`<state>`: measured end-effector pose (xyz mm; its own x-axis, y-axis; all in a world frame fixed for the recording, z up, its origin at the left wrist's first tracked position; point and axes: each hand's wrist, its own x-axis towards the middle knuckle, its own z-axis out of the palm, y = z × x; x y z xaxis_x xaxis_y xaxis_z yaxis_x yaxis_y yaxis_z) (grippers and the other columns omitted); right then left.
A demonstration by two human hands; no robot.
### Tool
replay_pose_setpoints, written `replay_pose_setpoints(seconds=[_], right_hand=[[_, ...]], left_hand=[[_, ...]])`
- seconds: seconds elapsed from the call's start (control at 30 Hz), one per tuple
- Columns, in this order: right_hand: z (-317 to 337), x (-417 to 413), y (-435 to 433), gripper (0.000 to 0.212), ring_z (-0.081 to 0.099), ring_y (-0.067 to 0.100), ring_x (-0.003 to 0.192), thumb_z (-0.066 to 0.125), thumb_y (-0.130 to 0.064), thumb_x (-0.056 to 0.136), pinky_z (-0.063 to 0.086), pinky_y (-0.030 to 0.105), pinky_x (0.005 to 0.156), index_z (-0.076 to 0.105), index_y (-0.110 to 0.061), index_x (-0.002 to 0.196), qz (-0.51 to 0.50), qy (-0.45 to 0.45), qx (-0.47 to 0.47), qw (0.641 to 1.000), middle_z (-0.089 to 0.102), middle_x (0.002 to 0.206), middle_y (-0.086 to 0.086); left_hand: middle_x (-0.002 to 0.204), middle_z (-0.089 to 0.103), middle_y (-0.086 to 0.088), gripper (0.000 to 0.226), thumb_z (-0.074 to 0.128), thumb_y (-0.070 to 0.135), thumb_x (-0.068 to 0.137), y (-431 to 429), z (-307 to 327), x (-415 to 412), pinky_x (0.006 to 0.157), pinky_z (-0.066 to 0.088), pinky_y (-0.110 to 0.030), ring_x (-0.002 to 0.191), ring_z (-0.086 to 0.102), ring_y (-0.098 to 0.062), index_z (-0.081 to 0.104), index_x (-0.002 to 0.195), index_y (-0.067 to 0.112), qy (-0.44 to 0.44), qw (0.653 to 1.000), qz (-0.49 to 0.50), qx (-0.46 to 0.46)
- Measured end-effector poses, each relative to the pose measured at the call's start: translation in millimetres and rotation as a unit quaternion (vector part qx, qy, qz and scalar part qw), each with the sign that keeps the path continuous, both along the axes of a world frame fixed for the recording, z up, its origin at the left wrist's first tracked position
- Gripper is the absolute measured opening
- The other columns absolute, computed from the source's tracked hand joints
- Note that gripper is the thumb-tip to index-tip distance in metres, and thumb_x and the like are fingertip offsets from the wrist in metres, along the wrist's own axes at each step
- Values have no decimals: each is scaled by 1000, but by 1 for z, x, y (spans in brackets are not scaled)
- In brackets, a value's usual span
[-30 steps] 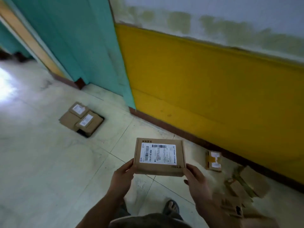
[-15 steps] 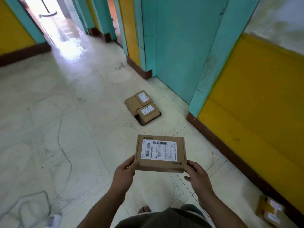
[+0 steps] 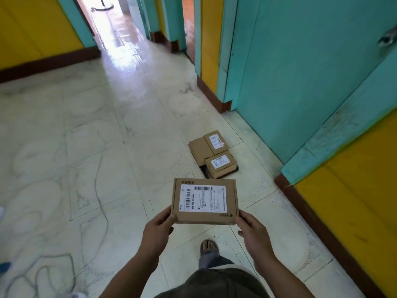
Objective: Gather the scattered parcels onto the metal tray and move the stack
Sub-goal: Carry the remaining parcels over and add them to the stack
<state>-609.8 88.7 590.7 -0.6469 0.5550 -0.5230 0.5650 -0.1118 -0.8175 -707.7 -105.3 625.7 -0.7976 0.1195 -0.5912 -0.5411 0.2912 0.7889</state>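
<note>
Labelled parcel [image 3: 204, 201] is held flat above the floor [image 3: 107, 147], gripped at its near corners by left hand [image 3: 158, 230] and right hand [image 3: 254, 231]. Three other parcels [image 3: 212, 154] are seen ahead, piled on a dark tray [image 3: 203, 170] near the teal door [image 3: 290, 82].

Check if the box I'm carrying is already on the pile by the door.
No, the left hand and right hand hold the box in the air, short of the pile.

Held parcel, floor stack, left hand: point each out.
Held parcel [image 3: 204, 201]: head view, on its white label.
Floor stack [image 3: 219, 163]: head view, on the near box's label.
Left hand [image 3: 158, 231]: head view, on the back of the hand.
</note>
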Motion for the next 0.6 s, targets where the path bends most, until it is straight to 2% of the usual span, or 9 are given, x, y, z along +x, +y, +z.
replay_pose_setpoints(seconds=[0.13, 0.3, 0.4, 0.47, 0.6], right_hand=[[2, -73, 11, 28, 61, 6, 98, 57, -23, 96, 52, 35, 88, 63, -49, 88, 36, 1, -17, 999, 66, 98, -22], [-1, -155, 17, 30, 61, 8, 99, 55, -23, 97, 53, 38, 90, 63, -51, 90, 77, -5, -21, 997, 67, 100, -23], [-7, -204, 15, 31, 62, 11, 98, 55, -22, 97, 53, 41, 92, 63, -52, 91, 85, -14, -15, 996, 68, 97, -22], [-11, -233, 11, 28, 63, 13, 97, 55, -23, 97, 53, 42, 92, 64, -50, 94, 81, -21, -18, 996, 69, 96, -20], [-20, -318, -5, 24, 63, 12, 98, 56, -23, 97, 53, 42, 94, 69, -39, 109, 57, -37, -12, 998, 69, 101, -18]], left_hand=[[116, 60, 8, 33, 50, 23, 100, 5, 5, -62, 103, 42, -39, 112, 53, -18, 58, 132, 25, 5, 999, 27, -21], [118, 59, 9, 35, 51, 20, 100, 7, 3, -134, 105, 41, -42, 112, 52, -16, 57, 134, 22, 5, 999, 45, -26], [113, 65, 13, 33, 51, 19, 100, 4, -5, -184, 98, 47, -38, 103, 58, -12, 60, 130, 24, 3, 999, 47, -28], [107, 66, 15, 32, 50, 18, 100, 2, -9, -218, 97, 48, -37, 103, 59, -12, 61, 129, 24, 6, 999, 36, -23], [116, 65, 6, 32, 52, 16, 99, -11, -21, -315, 104, 43, -42, 109, 56, -18, 62, 129, 21, -7, 999, 24, -21]])
